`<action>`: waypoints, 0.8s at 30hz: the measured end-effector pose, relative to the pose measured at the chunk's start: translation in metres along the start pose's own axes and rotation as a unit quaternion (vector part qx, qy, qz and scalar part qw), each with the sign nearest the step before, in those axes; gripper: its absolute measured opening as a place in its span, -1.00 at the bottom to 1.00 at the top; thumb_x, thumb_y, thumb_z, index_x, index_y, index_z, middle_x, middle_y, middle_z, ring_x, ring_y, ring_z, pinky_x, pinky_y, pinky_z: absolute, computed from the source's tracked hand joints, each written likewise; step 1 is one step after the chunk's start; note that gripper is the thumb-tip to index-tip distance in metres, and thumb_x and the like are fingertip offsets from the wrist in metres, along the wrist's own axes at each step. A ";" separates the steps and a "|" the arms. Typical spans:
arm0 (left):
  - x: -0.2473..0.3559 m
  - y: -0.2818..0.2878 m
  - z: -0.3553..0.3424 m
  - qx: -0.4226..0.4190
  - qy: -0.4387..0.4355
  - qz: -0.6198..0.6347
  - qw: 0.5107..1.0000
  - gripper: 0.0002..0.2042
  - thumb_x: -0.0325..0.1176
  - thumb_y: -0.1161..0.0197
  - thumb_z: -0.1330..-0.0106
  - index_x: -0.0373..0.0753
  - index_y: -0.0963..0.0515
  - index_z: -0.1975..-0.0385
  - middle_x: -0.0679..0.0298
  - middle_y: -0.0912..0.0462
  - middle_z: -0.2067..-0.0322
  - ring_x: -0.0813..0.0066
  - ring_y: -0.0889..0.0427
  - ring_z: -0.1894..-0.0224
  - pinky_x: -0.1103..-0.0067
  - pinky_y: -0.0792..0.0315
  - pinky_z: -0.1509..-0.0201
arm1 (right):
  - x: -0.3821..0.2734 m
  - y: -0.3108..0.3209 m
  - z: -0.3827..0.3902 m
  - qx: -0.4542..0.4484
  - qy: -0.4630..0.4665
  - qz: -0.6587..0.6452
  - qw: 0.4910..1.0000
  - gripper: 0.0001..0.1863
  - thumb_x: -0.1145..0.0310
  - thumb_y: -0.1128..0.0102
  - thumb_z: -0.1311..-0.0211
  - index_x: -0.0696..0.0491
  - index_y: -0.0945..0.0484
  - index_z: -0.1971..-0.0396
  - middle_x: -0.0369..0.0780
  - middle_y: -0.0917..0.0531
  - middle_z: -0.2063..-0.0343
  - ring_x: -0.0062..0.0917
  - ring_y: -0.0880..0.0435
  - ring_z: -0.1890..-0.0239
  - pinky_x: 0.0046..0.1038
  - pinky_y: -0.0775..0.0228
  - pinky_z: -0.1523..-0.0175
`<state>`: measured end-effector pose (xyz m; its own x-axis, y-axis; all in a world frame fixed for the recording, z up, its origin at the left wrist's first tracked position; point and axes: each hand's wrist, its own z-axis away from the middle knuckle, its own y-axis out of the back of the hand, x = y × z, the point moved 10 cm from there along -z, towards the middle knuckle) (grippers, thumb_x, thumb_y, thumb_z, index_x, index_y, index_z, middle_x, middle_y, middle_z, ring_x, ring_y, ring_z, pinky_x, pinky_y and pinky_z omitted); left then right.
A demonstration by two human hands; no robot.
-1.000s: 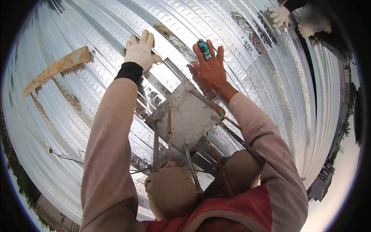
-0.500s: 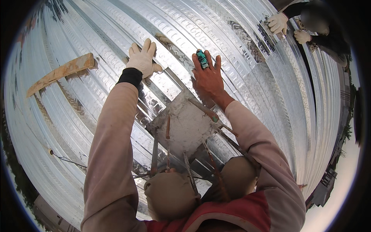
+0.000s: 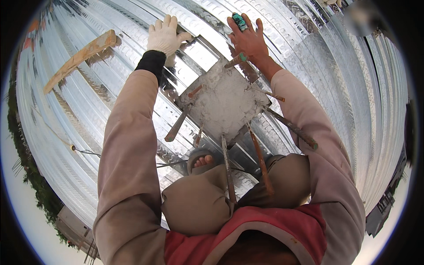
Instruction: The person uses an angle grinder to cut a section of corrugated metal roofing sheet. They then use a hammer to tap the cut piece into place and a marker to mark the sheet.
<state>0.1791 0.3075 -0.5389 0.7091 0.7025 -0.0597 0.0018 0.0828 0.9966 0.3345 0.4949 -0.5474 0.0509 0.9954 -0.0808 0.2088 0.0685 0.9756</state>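
Observation:
My left hand (image 3: 164, 37), in a white knit glove with a black cuff, lies flat on the ribbed metal decking (image 3: 137, 53), fingers spread. My right hand (image 3: 250, 43) is bare, with teal wrapping round one finger. Its fingers are stretched out over the decking, just beyond the concrete column stub (image 3: 225, 97). Neither hand holds anything. Several rusty steel bars (image 3: 228, 172) stick up round the concrete, some close to my knees and right forearm.
A curved wooden board (image 3: 81, 59) lies on the decking to the left. Below it is a thin cable (image 3: 86, 152). At the top right are another person's gloved hand (image 3: 330, 2), cut off by the edge, and blurred head. Decking edges curve away at both sides.
The whole view has shifted, so hands, board and concrete appear higher in it. My hands keep nearly the same place on the decking. The other person's hands have mostly left the view.

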 end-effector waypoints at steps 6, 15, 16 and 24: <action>0.020 0.002 -0.019 -0.021 -0.044 -0.011 0.999 -0.18 0.28 -0.24 -0.44 -0.25 -0.34 -0.48 0.06 -0.40 -0.48 -0.08 -0.39 -0.44 0.04 -0.26 -0.50 | 0.000 0.000 0.002 -0.033 -0.020 0.009 0.999 -0.25 0.18 -0.23 -0.52 -0.06 -0.20 -0.62 -0.05 -0.79 -0.09 -0.12 -0.17 -0.69 0.36 0.22 -0.64; 0.018 -0.003 -0.070 0.245 0.015 0.152 0.957 -0.25 0.04 -0.22 -0.54 -0.41 -0.23 -0.49 -0.14 -0.34 -0.49 -0.19 -0.35 -0.45 0.05 -0.19 -0.55 | -0.016 0.019 -0.003 -0.046 -0.016 0.005 0.999 -0.35 0.19 -0.15 -0.61 0.02 -0.26 -0.58 -0.05 -0.63 -0.36 -0.09 -0.26 -0.63 0.34 0.11 -0.62; 0.015 -0.008 -0.071 0.247 0.019 0.176 0.953 -0.25 0.04 -0.19 -0.56 -0.42 -0.21 -0.52 -0.18 -0.29 -0.53 -0.21 -0.32 -0.50 0.06 -0.16 -0.59 | -0.016 0.018 -0.001 -0.012 -0.005 0.019 1.000 -0.35 0.14 -0.12 -0.63 0.02 -0.27 -0.59 -0.05 -0.64 -0.34 -0.12 -0.26 -0.62 0.34 0.13 -0.63; 0.014 -0.030 -0.074 0.220 0.046 0.208 0.952 -0.28 -0.09 -0.19 -0.59 -0.43 -0.20 -0.58 -0.23 -0.25 -0.58 -0.18 -0.27 -0.59 0.04 -0.14 -0.66 | 0.005 0.009 0.004 -0.062 -0.034 -0.124 0.990 -0.32 0.09 -0.13 -0.62 -0.01 -0.25 -0.60 -0.04 -0.52 -0.45 -0.07 -0.12 -0.69 0.31 0.35 -0.70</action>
<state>0.1369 0.3675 -0.5737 0.6490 0.6700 0.3605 0.0436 -0.5058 0.8616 0.3409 0.5001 -0.5400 0.0797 0.9406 -0.3301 0.1023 0.3216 0.9413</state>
